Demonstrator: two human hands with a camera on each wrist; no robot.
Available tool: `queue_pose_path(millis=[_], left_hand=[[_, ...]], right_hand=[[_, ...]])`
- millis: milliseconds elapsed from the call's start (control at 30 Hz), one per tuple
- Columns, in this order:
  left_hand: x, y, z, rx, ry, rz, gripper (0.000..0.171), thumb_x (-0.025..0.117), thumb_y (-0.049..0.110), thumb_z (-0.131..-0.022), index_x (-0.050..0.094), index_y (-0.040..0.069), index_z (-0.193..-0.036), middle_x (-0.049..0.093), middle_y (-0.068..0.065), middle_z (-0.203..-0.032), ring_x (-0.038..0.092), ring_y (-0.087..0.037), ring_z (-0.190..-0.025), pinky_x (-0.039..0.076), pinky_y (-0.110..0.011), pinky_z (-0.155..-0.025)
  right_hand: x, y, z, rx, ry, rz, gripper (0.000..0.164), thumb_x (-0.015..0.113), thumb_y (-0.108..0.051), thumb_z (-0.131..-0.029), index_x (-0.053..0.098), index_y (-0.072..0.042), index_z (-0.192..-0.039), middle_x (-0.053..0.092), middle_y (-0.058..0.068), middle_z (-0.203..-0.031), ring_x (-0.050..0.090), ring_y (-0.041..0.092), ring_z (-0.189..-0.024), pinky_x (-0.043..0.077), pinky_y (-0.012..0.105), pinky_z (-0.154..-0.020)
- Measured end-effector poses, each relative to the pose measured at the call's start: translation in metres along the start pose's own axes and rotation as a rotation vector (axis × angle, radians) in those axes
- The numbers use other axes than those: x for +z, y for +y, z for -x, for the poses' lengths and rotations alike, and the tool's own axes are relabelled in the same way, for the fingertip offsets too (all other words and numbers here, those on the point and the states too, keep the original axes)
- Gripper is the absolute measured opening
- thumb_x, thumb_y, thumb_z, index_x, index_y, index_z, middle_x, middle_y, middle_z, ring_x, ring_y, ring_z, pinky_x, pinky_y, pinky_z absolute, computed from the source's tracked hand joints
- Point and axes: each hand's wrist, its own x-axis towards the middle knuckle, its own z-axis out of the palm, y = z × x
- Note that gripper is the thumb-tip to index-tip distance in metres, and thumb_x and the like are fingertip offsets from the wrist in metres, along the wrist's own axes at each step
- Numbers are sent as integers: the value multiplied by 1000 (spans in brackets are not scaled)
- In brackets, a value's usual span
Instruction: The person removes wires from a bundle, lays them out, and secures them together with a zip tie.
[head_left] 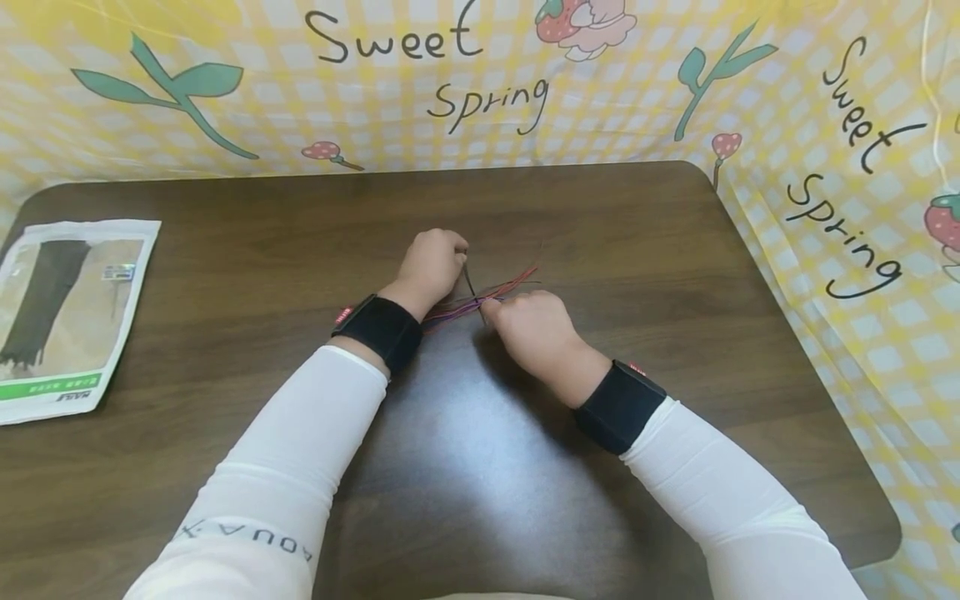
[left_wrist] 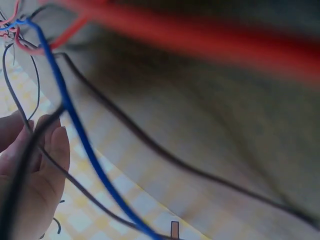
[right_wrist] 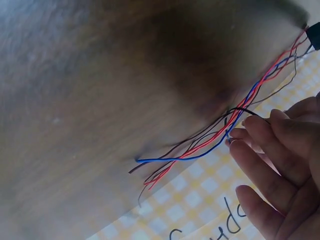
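Observation:
A loose bundle of thin wires [head_left: 517,282], red, blue and black, lies on the brown table between both hands. At its far side my left hand [head_left: 435,267] pinches a black wire that runs from the fingertips down across the bundle. My right hand [head_left: 536,333] is at the bundle's near side; in the right wrist view its thumb and forefinger pinch a black wire [right_wrist: 245,109] beside the red and blue strands, with the other fingers loosely bent. In the left wrist view a blue wire [left_wrist: 82,135] and a blurred red wire [left_wrist: 210,37] pass close to the camera.
A flat plastic packet [head_left: 123,333] with a picture of a dark item lies at the table's left side. Yellow checked cloth [head_left: 600,108] with printed lettering hangs behind and to the right of the brown table [head_left: 247,250]. Both wrists wear black bands [head_left: 621,406].

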Motion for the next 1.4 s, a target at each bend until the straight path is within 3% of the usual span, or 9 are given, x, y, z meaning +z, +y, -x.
queue_pose_path(millis=[167, 367, 667, 1100, 1400], left_hand=[[0, 0, 2, 14, 1, 49, 29, 56, 8, -97, 64, 2, -124, 62, -13, -128, 53, -27, -124, 42, -38, -104], [-1, 1, 4, 40, 19, 72, 25, 58, 8, -95, 66, 2, -118, 66, -12, -120, 57, -26, -118, 43, -37, -100], [-2, 2, 9, 87, -5, 93, 22, 57, 6, -96, 67, 1, -115, 68, -12, -115, 59, -26, -113, 45, -36, -97], [-1, 5, 19, 195, -16, 134, 18, 61, 6, -94, 70, -1, -108, 68, -14, -113, 61, -26, -108, 48, -36, -92], [2, 7, 24, 278, -35, 86, 14, 63, 4, -92, 72, -1, -102, 67, -14, -108, 61, -26, -105, 48, -35, -92]], right_hand=[[2, 6, -1, 42, 65, -94, 13, 66, -7, -84, 56, -10, -77, 56, 3, -54, 59, 24, -52, 46, 38, -43], [2, 11, -5, 136, 7, -185, 7, 70, -17, -88, 65, -12, -88, 67, 3, -67, 64, 25, -59, 49, 40, -47], [1, 14, -8, 255, -83, -240, 16, 68, -27, -91, 71, -14, -98, 71, 5, -76, 66, 24, -66, 52, 41, -55], [3, 13, -7, 317, -36, -286, 14, 66, -24, -92, 69, -10, -94, 71, 7, -79, 66, 26, -65, 52, 43, -55], [6, 12, -11, 395, -38, -365, 19, 64, -27, -94, 66, -8, -94, 71, 9, -82, 67, 30, -71, 52, 46, -59]])
